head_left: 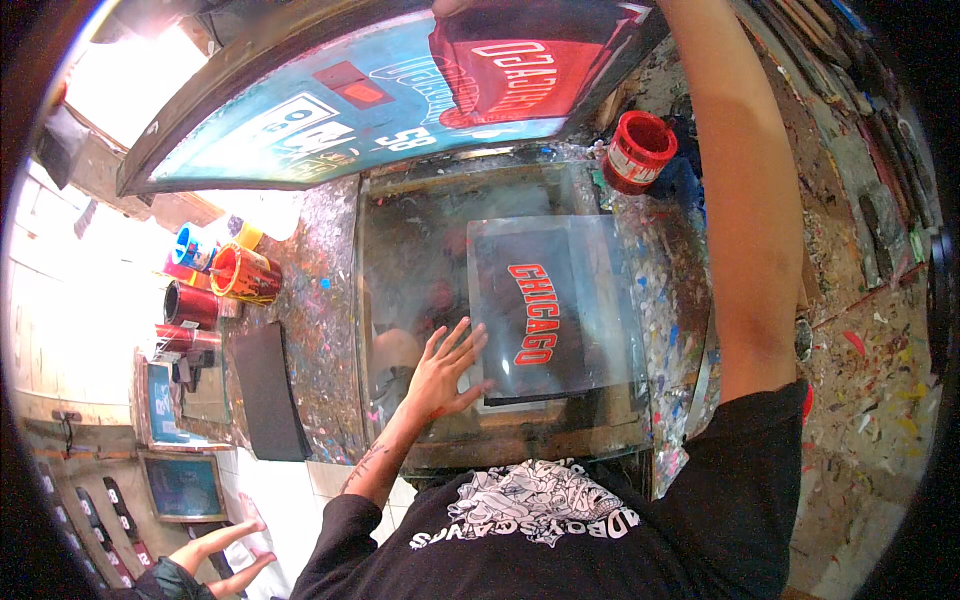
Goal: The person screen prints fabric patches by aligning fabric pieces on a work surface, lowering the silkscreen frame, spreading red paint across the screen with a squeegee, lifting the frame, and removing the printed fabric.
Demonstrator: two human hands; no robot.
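Note:
On the glass-topped work table (412,235) lies a glossy, see-through sheet (590,260) over a dark panel, bearing red block lettering with a pale outline (532,315). My left hand (450,370) is open, its fingers spread at the left edge of this sheet. Beyond it, a printing screen (340,110) in a dark frame is tilted up, its blue-green mesh carrying pale stencil shapes and a patch of red ink (530,75). My right forearm (750,200) stretches up past the screen's right end; its hand is cut off by the upper edge.
An open tub of red ink (640,150) stands right of the screen. Several ink tubs, including an orange one (245,275), cluster on the left beside a dark flat board (270,390). Another person's bare legs (225,560) show at lower left. Frames (183,487) lean nearby.

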